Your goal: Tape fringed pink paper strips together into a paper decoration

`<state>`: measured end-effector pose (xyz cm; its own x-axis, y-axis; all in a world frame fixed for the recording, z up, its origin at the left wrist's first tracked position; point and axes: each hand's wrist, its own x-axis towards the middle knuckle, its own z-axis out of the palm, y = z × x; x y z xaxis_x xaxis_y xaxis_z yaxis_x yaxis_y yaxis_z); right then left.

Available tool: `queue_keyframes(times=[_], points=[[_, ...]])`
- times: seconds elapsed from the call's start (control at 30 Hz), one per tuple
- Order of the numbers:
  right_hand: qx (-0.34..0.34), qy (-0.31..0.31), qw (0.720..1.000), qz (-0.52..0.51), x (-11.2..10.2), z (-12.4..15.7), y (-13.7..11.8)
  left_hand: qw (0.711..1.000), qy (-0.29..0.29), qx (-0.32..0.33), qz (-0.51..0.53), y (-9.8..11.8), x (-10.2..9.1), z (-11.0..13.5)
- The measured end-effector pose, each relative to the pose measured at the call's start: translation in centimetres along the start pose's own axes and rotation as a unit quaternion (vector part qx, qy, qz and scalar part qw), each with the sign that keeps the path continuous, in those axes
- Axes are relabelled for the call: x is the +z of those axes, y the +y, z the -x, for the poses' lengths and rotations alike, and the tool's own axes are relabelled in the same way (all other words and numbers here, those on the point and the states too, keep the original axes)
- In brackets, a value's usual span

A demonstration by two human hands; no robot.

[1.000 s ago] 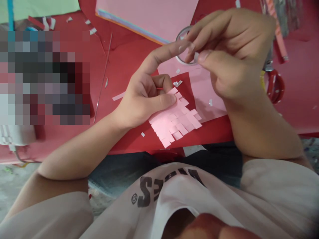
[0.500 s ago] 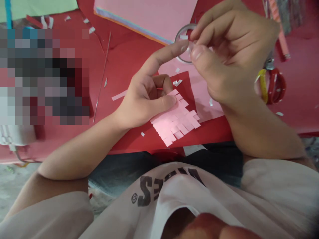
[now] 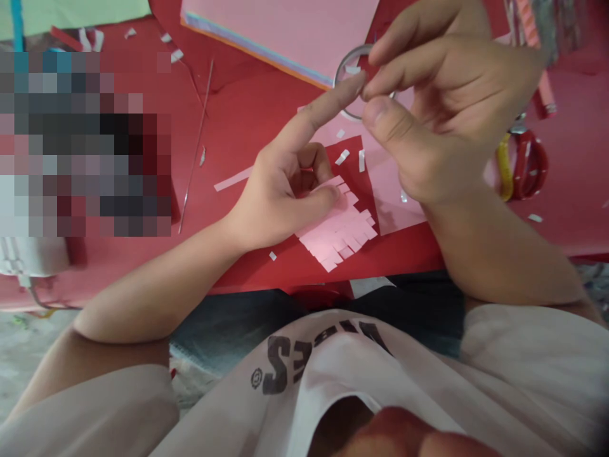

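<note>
My left hand (image 3: 285, 190) pinches a pink woven paper piece (image 3: 337, 225) between its thumb and curled fingers. The piece has uneven strip ends along its edges and hangs over the red table near its front edge. My left forefinger is stretched out towards my right hand (image 3: 442, 114), its tip near the right fingertips. Thumb and forefinger of my right hand stand slightly apart, with nothing visible between them. Behind these fingertips lies a roll of clear tape (image 3: 339, 73), partly covered. Below them is a small white scrap (image 3: 361, 160).
Red-and-yellow-handled scissors (image 3: 530, 165) lie at the right. A stack of coloured paper (image 3: 280, 32) is at the back, and a pink sheet (image 3: 394, 209) lies under my right hand. A thin stick (image 3: 196, 146), a pink strip (image 3: 231, 179) and several white scraps are at the left and middle.
The small whitish bit at my fingertips is gone from there, and a white scrap now shows below them. My right thumb and forefinger have parted. The woven piece has shifted slightly.
</note>
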<state>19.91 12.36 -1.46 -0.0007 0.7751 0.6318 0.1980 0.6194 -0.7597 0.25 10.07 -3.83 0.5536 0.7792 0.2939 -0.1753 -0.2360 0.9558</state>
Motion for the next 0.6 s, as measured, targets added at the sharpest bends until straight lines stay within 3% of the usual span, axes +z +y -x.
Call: queue_keyframes(times=[0.13,0.3,0.43,0.53,0.6], points=[[-0.005,-0.047,0.998,0.046,-0.6,0.5,-0.5,0.999,0.013,0.022,-0.048,0.0,0.0,-0.2],[-0.023,-0.167,0.975,0.147,-0.6,1.5,-2.1,0.994,0.031,0.018,-0.099,0.2,0.2,-0.1],[-0.022,-0.116,0.969,0.218,-0.4,2.2,-2.3,0.992,0.035,0.043,-0.113,-0.1,0.4,0.0],[-0.094,-0.069,0.957,0.265,-0.7,2.2,-2.3,0.994,0.048,0.006,-0.099,0.5,0.2,0.0],[-0.104,-0.053,0.96,0.253,-0.8,1.8,-2.5,0.996,0.05,-0.017,-0.068,1.4,-0.1,-0.1]])
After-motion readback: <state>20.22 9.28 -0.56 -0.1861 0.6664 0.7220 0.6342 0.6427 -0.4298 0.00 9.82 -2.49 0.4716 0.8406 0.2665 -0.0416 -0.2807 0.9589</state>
